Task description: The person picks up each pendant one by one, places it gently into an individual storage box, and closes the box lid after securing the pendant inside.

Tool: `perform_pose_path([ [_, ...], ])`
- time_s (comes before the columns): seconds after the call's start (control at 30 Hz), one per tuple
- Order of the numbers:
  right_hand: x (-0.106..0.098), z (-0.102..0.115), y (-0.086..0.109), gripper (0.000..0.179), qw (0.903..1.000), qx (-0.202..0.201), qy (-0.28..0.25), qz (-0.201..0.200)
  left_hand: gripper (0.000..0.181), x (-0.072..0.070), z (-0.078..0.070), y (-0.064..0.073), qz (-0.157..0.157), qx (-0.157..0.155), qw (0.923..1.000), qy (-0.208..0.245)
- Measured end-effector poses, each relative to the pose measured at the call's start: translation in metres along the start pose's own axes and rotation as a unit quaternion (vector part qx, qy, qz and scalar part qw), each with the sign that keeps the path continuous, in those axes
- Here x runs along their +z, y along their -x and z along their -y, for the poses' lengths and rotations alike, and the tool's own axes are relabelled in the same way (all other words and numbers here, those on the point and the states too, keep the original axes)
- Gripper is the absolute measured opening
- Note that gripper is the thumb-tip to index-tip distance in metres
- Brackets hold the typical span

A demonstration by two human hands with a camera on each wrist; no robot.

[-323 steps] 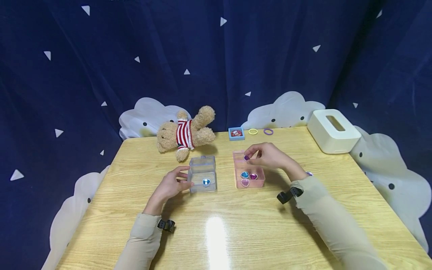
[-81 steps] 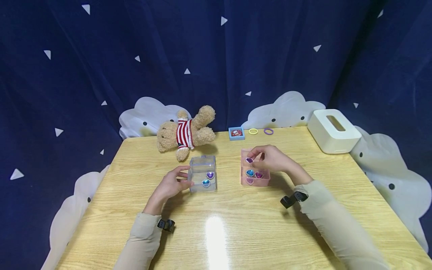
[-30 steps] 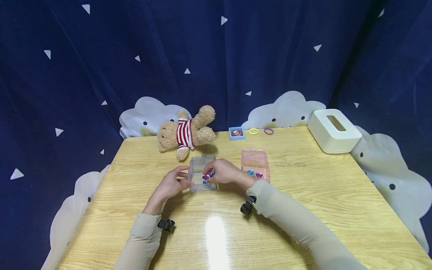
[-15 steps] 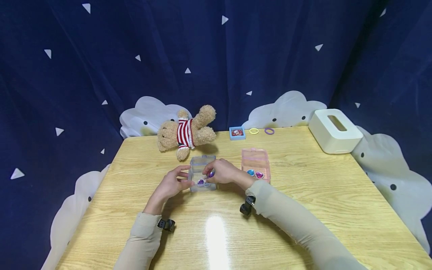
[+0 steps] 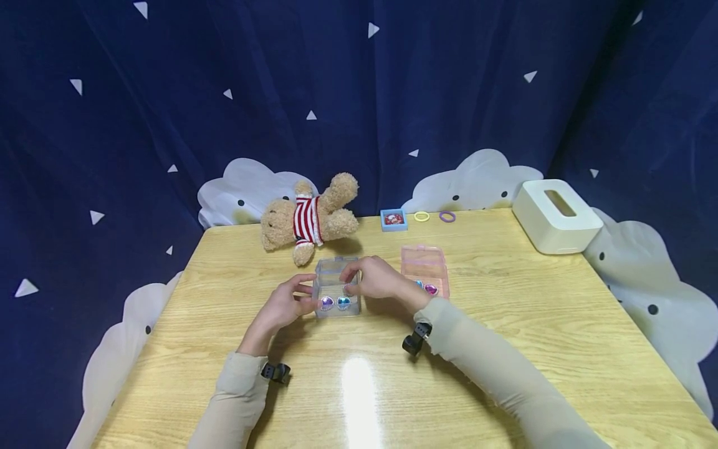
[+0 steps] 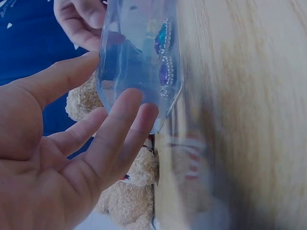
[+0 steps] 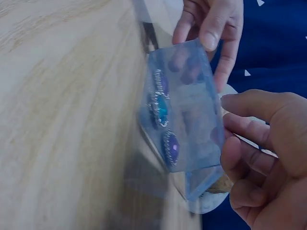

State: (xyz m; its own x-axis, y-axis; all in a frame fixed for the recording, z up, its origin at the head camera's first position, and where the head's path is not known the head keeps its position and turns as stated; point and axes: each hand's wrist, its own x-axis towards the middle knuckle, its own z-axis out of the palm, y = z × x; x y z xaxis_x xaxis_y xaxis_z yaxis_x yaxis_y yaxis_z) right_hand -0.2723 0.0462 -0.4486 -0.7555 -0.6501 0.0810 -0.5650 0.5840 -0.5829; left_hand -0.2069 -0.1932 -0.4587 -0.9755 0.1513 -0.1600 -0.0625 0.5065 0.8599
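My left hand [image 5: 286, 305] rests its thumb and fingertips at the left end of a clear bluish plastic box [image 5: 339, 313], lid standing up. Inside lie a purple gem [image 5: 327, 303] and a teal gem [image 5: 344, 302], both with beaded silver rims. Another purple gem [image 7: 171, 147] sits at the box's right end, mostly covered by my right fingers in the head view. My right hand [image 5: 378, 277] hovers over that end, its fingers loosely bent and nothing between them. The sleeve side of my right hand partly overlaps the pink box [image 5: 423, 257], where a magenta gem [image 5: 430, 289] shows.
Behind the clear box lies a teddy bear [image 5: 308, 218] in a striped shirt. A small blue tray [image 5: 394, 220], a yellow band [image 5: 422, 216] and a purple band [image 5: 447, 216] line the back edge. A white tissue box [image 5: 555, 218] stands at the back right.
My right hand has carried a purple gem from the pink box leftward into the clear box and let go of it. It lies left of the teal one. My left hand stays put.
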Motion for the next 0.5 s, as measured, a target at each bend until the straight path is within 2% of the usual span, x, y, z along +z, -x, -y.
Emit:
perform_pose_path([
  [0.2, -0.009, -0.004, -0.001, 0.022, 0.9995, 0.006, -0.015, -0.028, 0.067, 0.0, -0.002, 0.0, -0.001, 0.0, 1.0, 0.001],
  [0.5, -0.017, -0.014, -0.005, 0.016, 0.9952, 0.06, -0.02, -0.075, 0.067, 0.0, 0.0, 0.0, 0.0, 0.0, 1.0, -0.006],
])
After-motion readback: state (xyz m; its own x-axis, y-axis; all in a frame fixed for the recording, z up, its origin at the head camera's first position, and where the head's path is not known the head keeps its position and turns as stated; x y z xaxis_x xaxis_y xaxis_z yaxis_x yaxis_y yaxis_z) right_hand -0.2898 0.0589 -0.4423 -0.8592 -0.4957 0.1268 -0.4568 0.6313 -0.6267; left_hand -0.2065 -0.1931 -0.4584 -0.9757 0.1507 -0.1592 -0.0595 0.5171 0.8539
